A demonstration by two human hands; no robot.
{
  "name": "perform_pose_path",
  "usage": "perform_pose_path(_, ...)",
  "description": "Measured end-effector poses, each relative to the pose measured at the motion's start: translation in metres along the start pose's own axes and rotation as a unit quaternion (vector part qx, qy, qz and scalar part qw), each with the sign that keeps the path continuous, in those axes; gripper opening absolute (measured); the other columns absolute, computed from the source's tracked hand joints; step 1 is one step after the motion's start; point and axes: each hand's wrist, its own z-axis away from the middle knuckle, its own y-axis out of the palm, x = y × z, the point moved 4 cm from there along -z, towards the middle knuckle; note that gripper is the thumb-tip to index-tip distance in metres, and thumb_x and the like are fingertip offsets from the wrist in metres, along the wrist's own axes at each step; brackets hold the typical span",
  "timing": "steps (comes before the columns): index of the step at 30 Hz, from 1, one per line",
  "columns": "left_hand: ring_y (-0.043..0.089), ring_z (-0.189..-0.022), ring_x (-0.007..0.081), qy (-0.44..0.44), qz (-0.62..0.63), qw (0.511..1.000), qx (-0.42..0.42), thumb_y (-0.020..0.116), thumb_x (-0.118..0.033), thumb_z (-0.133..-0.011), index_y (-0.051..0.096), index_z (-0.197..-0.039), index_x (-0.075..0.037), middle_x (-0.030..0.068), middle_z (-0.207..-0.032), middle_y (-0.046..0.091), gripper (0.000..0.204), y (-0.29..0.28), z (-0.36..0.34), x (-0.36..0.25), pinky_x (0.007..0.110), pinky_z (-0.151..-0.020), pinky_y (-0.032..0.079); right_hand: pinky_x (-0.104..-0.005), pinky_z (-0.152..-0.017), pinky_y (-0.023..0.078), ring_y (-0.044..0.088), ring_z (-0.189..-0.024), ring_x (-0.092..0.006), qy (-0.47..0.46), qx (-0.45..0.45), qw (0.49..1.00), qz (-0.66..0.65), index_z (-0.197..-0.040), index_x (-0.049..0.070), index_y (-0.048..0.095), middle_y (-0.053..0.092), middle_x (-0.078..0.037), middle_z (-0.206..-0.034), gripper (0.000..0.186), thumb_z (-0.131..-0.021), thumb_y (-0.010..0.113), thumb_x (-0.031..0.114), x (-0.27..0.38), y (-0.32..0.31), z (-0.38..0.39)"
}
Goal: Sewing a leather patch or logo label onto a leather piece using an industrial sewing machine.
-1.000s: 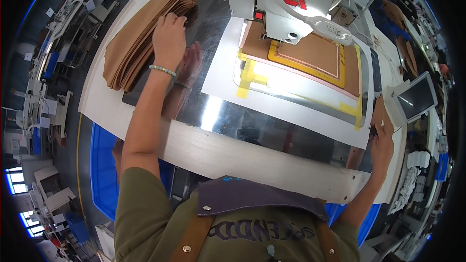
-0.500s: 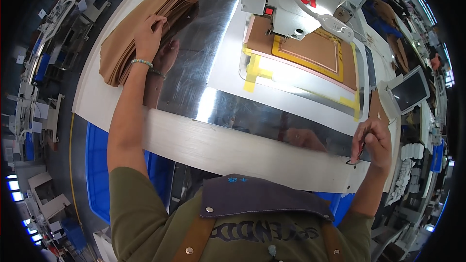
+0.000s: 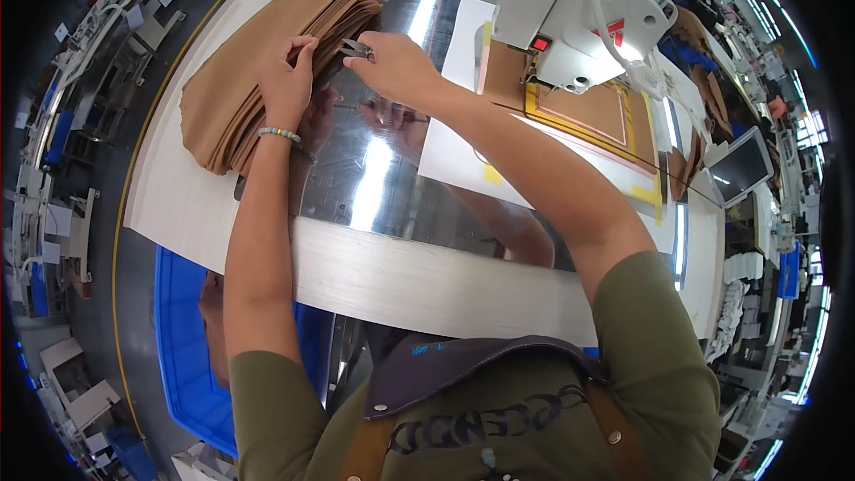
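A thick stack of brown sheets (image 3: 258, 62), perhaps leather or cloth, lies at the left of the table with its layered edge facing right. At that edge is my left hand (image 3: 287, 85), thumb and forefinger in a closed pinch; what is between them is too small to make out. My right hand (image 3: 392, 67) reaches across from the right and grips small thread snips (image 3: 356, 47). Their blades point left, close to the stack's edge and a little right of my left fingers.
A white sewing machine head (image 3: 570, 27) stands at the back right over a brown panel in a yellow-edged frame (image 3: 637, 129). Beneath lies a shiny metal plate (image 3: 338, 187). A screen (image 3: 742, 167) stands at the right, and a blue bin (image 3: 178, 338) sits below the table's left front.
My right hand, with the snips, has swung from the table's right front corner across to the stack. My left hand has shifted slightly down and right along the stack's edge.
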Motion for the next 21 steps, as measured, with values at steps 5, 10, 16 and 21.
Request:
perform_pose_path(5,0.074,-0.094,0.0151,-0.025,-0.020,0.999,0.036,0.073,-0.010,-0.099,0.078,-0.106,0.001,0.0093,-0.101,0.080,0.014,-0.005,0.001,0.002,0.030,-0.088,0.057,-0.0527,-0.087,0.056,0.073,-0.101,-0.0417,0.000,0.006,0.996,0.089,-0.105,0.001,0.071,0.076,-0.022,-0.102,0.035,-0.101,0.062,0.034,-0.007,0.031,-0.028)
perform_pose_path(10,0.074,-0.092,0.0153,-0.023,-0.040,0.998,0.038,0.073,-0.011,-0.099,0.078,-0.105,0.000,0.0093,-0.100,0.080,0.014,-0.004,0.001,0.000,0.030,-0.087,0.056,-0.0526,-0.089,0.056,0.073,-0.102,-0.0419,0.002,0.005,0.992,0.123,-0.106,0.002,0.071,0.076,-0.023,-0.103,0.035,-0.102,0.062,0.035,-0.016,0.042,-0.044)
perform_pose_path(16,0.073,-0.094,0.0152,-0.027,-0.041,0.998,0.038,0.073,-0.012,-0.099,0.079,-0.104,0.000,0.0091,-0.099,0.080,0.014,-0.004,0.001,0.000,0.030,-0.089,0.056,-0.0525,-0.089,0.056,0.073,-0.102,-0.0414,-0.021,-0.007,0.994,0.107,-0.106,0.003,0.072,0.076,-0.022,-0.103,0.036,-0.102,0.060,0.037,-0.022,0.041,-0.050)
perform_pose_path(21,0.073,-0.095,0.0162,-0.014,-0.040,0.998,0.037,0.074,-0.012,-0.099,0.079,-0.104,-0.001,0.0090,-0.100,0.080,0.014,-0.003,0.002,-0.008,0.031,-0.090,0.055,-0.0524,-0.090,0.056,0.073,-0.102,-0.0407,-0.010,0.039,0.994,0.105,-0.104,0.004,0.073,0.076,-0.022,-0.103,0.037,-0.102,0.060,0.038,-0.019,0.044,-0.054)
